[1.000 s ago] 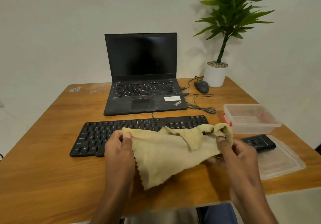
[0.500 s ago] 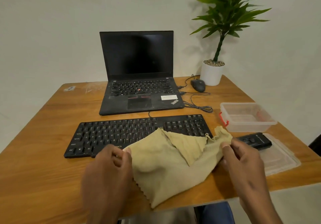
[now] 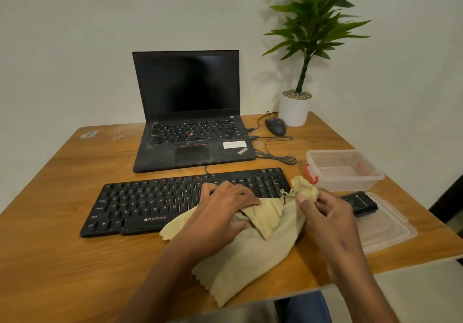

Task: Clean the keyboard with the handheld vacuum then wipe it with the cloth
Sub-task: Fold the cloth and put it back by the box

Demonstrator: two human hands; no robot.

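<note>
Since the earlier frame the left hand point(image 3: 220, 212) has moved right, now gripping the bunched cloth point(image 3: 250, 255) over the keyboard point(image 3: 150, 202). Right hand point(image 3: 325, 212) pinches a corner; vacuum point(image 3: 360, 203) rests rightward. Suggest folding a flat pad before wiping.

The table point(image 3: 62, 260) is wood with a visible grain and a soft sheen. The cloth point(image 3: 250, 255) is a soft matt fabric, beige, with a zigzag-cut edge. The keyboard point(image 3: 150, 205) is black matt plastic. The laptop point(image 3: 190, 132) has a matt black shell that looks dusty. The container point(image 3: 345, 172) is clear, smooth plastic. The pot point(image 3: 294, 111) is white and smooth, perhaps ceramic.
</note>
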